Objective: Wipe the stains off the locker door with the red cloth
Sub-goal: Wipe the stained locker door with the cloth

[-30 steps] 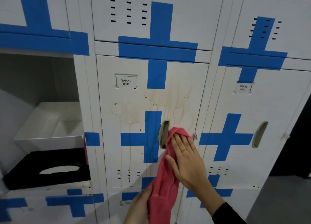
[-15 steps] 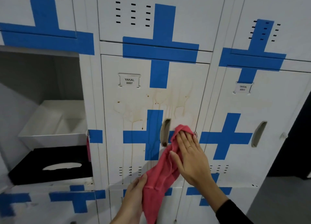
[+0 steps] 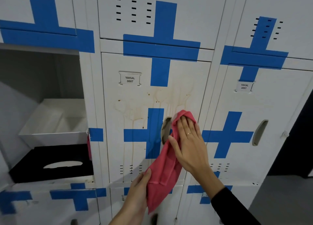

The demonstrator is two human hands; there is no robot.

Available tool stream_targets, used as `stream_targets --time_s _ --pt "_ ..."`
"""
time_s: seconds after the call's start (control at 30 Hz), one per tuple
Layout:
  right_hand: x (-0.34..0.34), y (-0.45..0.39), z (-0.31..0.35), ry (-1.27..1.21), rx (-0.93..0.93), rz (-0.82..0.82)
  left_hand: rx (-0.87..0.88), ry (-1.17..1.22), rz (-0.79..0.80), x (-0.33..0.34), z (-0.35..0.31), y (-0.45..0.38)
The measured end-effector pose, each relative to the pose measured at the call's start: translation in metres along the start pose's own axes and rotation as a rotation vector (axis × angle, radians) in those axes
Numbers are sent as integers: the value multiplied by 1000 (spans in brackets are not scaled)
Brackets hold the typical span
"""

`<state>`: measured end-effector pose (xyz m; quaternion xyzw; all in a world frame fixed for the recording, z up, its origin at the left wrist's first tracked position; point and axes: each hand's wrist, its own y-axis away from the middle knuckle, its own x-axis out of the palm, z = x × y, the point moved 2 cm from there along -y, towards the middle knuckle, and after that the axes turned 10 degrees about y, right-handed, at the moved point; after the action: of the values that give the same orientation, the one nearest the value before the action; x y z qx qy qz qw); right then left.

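Note:
The white locker door [image 3: 135, 150] labelled YAKAL 0007 carries brown drip stains [image 3: 159, 99] above and left of its handle slot [image 3: 166, 130]. A red cloth [image 3: 162, 172] hangs against the door's right side. My right hand [image 3: 189, 143] lies flat with straight fingers on the cloth's upper end, pressing it to the door just right of the handle. My left hand [image 3: 137, 191] holds the cloth's lower part from the left, thumb on the fabric; its fingers are hidden behind the cloth.
Blue tape crosses [image 3: 160, 45] mark every door. To the left an open compartment holds a white tray [image 3: 54, 123] and a black tissue box [image 3: 50, 164]. The neighbouring locker door [image 3: 274, 106] is shut. A dark gap and grey floor [image 3: 284, 199] lie at the right.
My right hand has slid the cloth's top end a little up and to the right beside the handle. My left hand has risen slightly with the lower part of the cloth.

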<state>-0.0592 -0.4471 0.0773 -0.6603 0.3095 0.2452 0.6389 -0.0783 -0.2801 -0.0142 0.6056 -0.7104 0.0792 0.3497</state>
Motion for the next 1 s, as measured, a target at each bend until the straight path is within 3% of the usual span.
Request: stream_targets --time_s 0.2,0.37,0.6,0.8,1.0 --pt "11 14 -13 112 -143 90 -7 -10 -13 -2 1 -2" --pt "-1 -7 -7 33 -23 -3 -6 -15 -18 0 -2 -1" --pt "3 3 -15 119 -127 81 -26 1 -16 -1 -2 3" --pt "-14 -17 -1 21 -16 -9 -28 -17 3 7 -2 4" --pt "-13 -16 -3 158 -160 49 -50 28 -3 13 -2 11"
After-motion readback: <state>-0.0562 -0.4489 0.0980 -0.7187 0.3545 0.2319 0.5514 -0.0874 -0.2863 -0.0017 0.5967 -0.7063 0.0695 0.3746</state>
